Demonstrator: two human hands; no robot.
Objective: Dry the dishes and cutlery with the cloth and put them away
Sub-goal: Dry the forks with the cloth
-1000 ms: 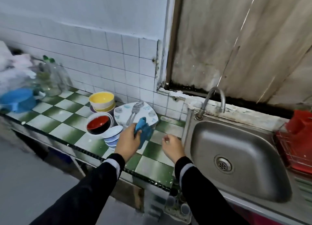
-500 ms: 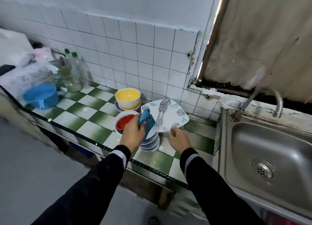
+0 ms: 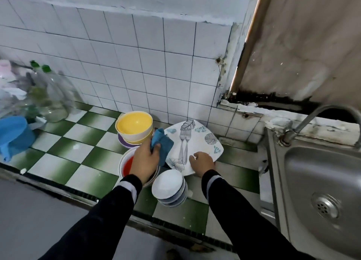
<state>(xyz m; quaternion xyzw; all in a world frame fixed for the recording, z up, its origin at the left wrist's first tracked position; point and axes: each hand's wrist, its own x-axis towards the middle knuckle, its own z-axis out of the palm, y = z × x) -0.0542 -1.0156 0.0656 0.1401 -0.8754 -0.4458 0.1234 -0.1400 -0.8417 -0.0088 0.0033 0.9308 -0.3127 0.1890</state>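
Observation:
My left hand grips a bunched blue cloth above the red-lined bowl. A square white plate with a leaf pattern lies on the green-and-white tiled counter, with two forks on it. My right hand rests on the plate's near edge, fingers curled over the rim beside the fork handles. In front stands a stack of small white bowls. Yellow bowls are stacked on a purple one behind the left hand.
A steel sink with a curved tap lies to the right. Clear bottles with green caps and a blue plastic jug stand at the counter's left. A white tiled wall backs the counter.
The view has moved closer and down toward the dishes. My right hand has reached forward onto the plate's near edge. My left hand, still holding the cloth, stays over the red-lined bowl.

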